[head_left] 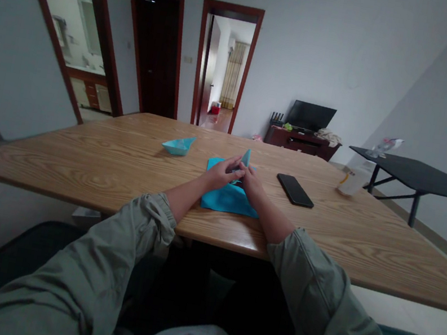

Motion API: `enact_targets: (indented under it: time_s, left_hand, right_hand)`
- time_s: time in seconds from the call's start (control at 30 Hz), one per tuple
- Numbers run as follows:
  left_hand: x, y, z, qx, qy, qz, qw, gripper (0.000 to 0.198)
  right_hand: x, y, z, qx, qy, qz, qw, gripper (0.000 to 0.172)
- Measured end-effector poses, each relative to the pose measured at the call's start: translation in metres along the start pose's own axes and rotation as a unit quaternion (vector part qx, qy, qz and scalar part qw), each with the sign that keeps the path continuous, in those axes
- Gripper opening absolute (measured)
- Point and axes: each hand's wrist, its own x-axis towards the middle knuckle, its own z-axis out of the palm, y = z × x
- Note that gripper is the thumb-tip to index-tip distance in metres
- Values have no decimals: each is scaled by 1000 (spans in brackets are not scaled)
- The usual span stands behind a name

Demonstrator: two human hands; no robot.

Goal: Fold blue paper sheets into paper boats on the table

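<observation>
Over the middle of the table, my left hand (pixel 222 173) and my right hand (pixel 249 179) meet around a folded piece of light blue paper (pixel 246 158). Its pointed tip stands up above my fingers, while its lower part is mostly hidden by the hands. Both hands are closed on it. Beneath them lies a brighter blue sheet (pixel 229 200), flat on the wood. To the left, apart from my hands, a light blue folded paper boat (pixel 178 145) rests on the table. A black phone (pixel 294 191) lies to the right of my right hand.
The wooden table (pixel 119 173) spreads wide before me. A whitish cup-like container (pixel 350 183) is near its right edge. Beyond stand a black folding table (pixel 431 176) with a clear plastic item (pixel 385 147), and a television (pixel 311 116) on a low cabinet (pixel 300 141).
</observation>
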Motion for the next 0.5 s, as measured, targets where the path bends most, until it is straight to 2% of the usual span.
enact_targets:
  time_s: [0.1, 0.23, 0.33, 0.5]
  left_hand:
    - [3, -7, -2, -24, 14, -10, 1000, 78]
    - [3, -11, -8, 29, 22, 7, 999, 76]
    - [2, -11, -11, 53, 25, 13, 998, 74]
    - [4, -11, -15, 3, 38, -9, 999, 77]
  right_hand:
    - [8, 9, -3, 12, -7, -33, 999, 41]
    - [15, 17, -7, 14, 1, -38, 999, 41]
    - [12, 13, -6, -38, -14, -63, 997, 37]
    - [2, -1, 0, -50, -55, -117, 990, 41]
